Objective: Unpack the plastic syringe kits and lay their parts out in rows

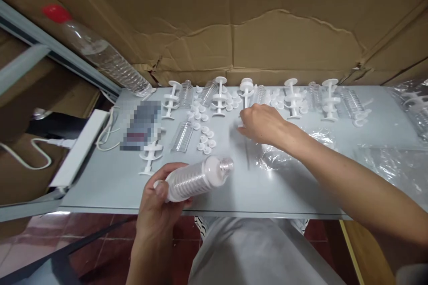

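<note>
My left hand [158,200] is wrapped round a clear ribbed bottle [190,180] with white parts at both ends, tilted with its narrow clear tip to the right. My right hand [262,125] reaches over the grey table [217,196], its fingers closed at the lower part of a white plunger piece [246,87]; the fingertips are partly hidden. Other white plunger pieces [220,98] stand in a row along the back, with clear ribbed cylinders [183,136] among them. Small white caps [204,139] lie loose in the middle.
A red-capped water bottle [103,53] leans at the back left, near a blurred-out device [140,127] and a white power strip [80,149]. Crumpled clear plastic [277,158] lies below my right forearm, more bags [394,164] at right. Cardboard [267,44] rises behind.
</note>
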